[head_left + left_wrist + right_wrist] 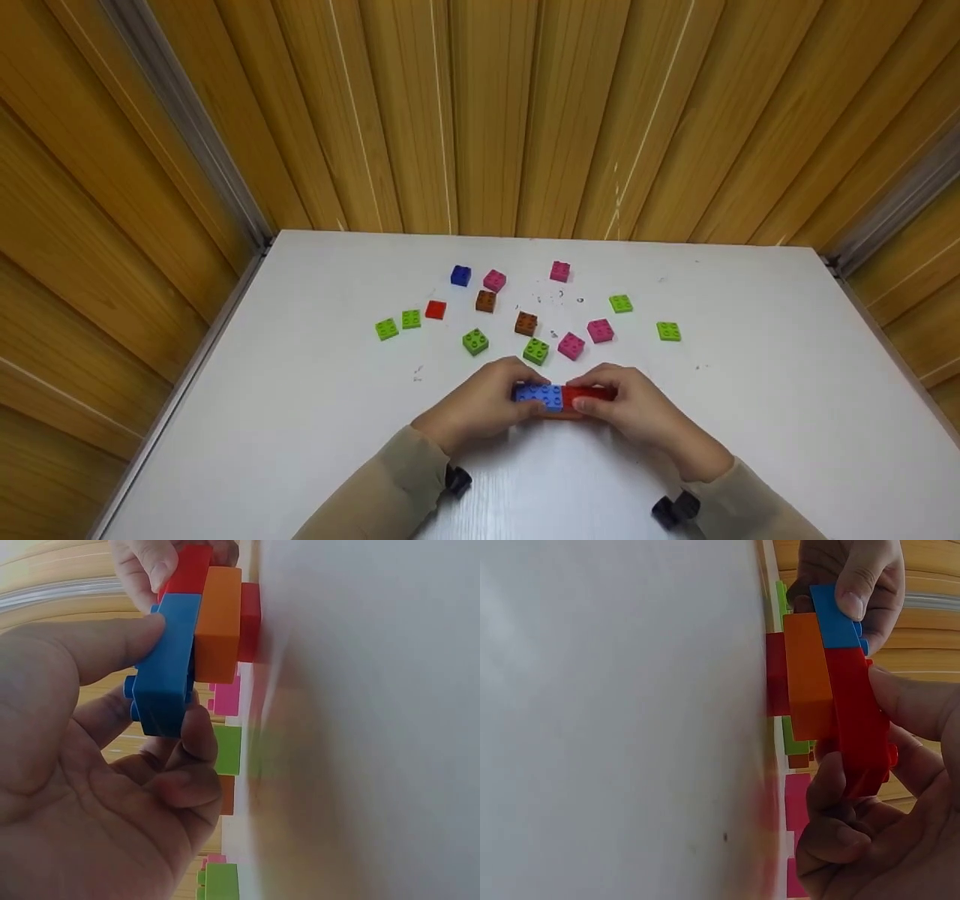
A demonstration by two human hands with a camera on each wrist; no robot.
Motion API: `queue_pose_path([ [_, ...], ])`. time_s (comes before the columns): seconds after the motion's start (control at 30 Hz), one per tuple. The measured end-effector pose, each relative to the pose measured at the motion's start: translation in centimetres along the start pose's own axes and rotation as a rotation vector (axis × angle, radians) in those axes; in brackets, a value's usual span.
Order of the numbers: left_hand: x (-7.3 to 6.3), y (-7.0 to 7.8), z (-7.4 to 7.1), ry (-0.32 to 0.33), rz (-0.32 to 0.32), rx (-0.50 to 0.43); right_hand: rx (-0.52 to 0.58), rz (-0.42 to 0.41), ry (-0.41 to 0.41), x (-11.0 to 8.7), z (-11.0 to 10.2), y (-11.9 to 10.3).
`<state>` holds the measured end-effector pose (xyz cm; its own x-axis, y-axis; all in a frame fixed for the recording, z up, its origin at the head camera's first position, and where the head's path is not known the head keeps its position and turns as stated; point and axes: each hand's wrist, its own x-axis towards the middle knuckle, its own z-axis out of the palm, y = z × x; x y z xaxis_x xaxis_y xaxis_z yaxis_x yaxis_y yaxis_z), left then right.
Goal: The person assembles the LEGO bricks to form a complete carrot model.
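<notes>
In the head view my left hand (486,403) grips a blue brick (541,395) between thumb and fingers. My right hand (636,405) pinches the upper red brick (857,716) by its outer end. These two bricks lie end to end in one row. Under their inner ends runs an orange brick (218,630), whose outer ends stop short of theirs. A lower red brick (777,675) sits below the orange one, right at the tabletop. Fingertips of both hands curl beneath the overhanging ends of the top bricks.
Beyond the hands, small bricks lie scattered on the white table (300,420): green (535,351), pink (571,346), brown (526,323) and dark blue (461,275). Flat green pieces (668,331) and a flat red piece (436,310) lie farther out. Wood-patterned panels (487,112) surround the table.
</notes>
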<state>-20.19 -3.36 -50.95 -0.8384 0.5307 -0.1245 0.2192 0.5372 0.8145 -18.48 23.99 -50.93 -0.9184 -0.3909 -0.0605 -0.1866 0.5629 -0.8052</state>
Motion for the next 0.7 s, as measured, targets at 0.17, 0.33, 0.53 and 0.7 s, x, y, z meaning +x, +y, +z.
queue_pose_path([
  [0.17,-0.1,-0.2,0.1,-0.013,-0.004,0.002,0.050,0.064,-0.029,0.2,-0.1,0.8],
  [0.33,0.1,0.0,-0.2,-0.017,-0.013,0.000,0.159,0.118,-0.070,0.3,-0.8,1.2],
  [0.53,-0.2,-0.1,-0.2,-0.026,-0.039,-0.007,0.232,0.091,-0.107,0.3,-1.9,1.9],
  [0.7,0.0,-0.2,-0.3,-0.034,-0.049,-0.023,0.302,0.127,-0.103,0.1,-2.0,2.2],
])
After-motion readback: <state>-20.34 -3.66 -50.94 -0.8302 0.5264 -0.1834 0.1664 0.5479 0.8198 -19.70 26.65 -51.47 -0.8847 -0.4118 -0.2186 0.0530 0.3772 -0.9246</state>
